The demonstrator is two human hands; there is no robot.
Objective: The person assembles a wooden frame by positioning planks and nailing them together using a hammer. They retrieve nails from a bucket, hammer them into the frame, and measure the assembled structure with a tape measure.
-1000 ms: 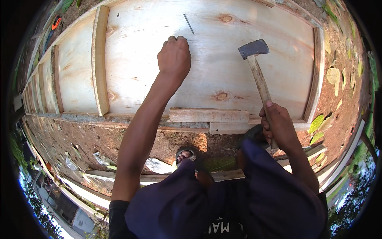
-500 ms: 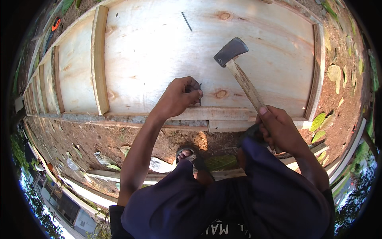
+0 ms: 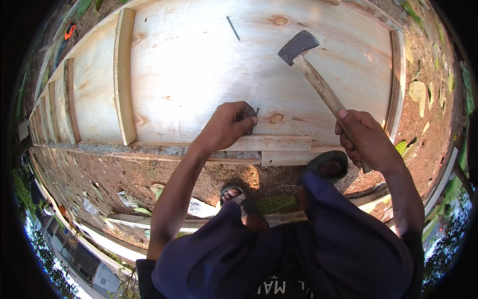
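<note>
My left hand [image 3: 226, 125] pinches a small dark nail [image 3: 256, 117] upright against a large plywood panel [image 3: 199, 65] lying on the ground, just above a thin wooden strip [image 3: 279, 143] along its near edge. My right hand [image 3: 366, 139] grips the wooden handle of a hatchet-style hammer [image 3: 304, 60], its dark head raised above and to the right of the nail. Another nail [image 3: 233, 28] lies loose on the panel farther away.
Wooden battens [image 3: 123, 74] cross the panel on the left. Red-brown soil with dry leaves [image 3: 417, 90] surrounds it. My sandalled feet [image 3: 238, 195] stand on the ground by the panel's edge, near a long plank [image 3: 164, 222] and scraps.
My left hand came down from the far part of the panel to the near edge and now holds a nail there. The hammer swung left, then lifted slightly.
</note>
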